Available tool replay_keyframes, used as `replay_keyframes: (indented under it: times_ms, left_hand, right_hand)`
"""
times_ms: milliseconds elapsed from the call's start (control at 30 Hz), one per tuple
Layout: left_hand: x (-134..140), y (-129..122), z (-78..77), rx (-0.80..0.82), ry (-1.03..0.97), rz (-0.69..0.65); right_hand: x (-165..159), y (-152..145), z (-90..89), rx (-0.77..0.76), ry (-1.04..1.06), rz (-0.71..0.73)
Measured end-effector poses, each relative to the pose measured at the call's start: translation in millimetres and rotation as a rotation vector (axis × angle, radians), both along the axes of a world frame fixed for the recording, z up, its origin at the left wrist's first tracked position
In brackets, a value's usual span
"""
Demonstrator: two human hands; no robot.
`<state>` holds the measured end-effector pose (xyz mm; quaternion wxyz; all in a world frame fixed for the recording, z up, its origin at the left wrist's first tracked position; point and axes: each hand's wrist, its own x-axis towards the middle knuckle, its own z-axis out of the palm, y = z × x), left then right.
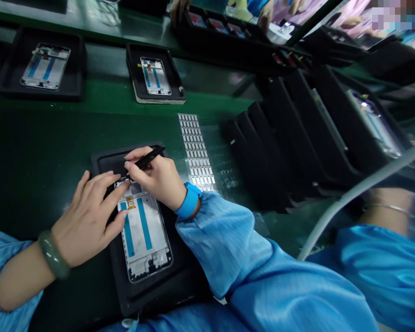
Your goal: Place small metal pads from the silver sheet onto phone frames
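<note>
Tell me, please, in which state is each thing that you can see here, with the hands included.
Phone frame: lying in the near tray, blue strips up
Near tray: flat, under the frame
Left grip: open, fingers spread, touching the frame
Right grip: closed on the pen-like tool
Pen-like tool: tilted over the frame's upper end
Silver-patterned sheet: lying flat
Dark trays at right: tilted, in a row, blurred

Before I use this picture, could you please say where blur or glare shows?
In the head view, blur smears the black rectangular trays at right, pale glare streaks the upper-left glossy green shelf, and the nearest rectangular silver phone frame looks sharper.
</note>
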<state>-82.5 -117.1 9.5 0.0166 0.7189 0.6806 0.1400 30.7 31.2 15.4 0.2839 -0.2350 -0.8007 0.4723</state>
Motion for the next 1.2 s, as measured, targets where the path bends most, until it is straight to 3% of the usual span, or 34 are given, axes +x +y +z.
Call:
replay_keyframes:
  times_ms: [600,867,1033,1200]
  left_hand:
    - [2.3,4.0,4.9,0.010,0.087,0.008]
    - [2.0,2.5,3.5,0.006,0.075,0.006]
    - [3.0,2.3,2.9,-0.001,0.053,0.010]
    - [1.4,2.8,1.8,0.013,0.066,0.001]
  right_hand:
    - [3.4,2.3,-2.7,0.086,0.013,-0.052]
    - [4.0,1.7,-0.7,0.125,-0.005,0.005]
    - [1.6,1.1,-3.7,0.070,0.049,0.056]
    - [13.2,7.9,7.6,0.114,0.127,-0.070]
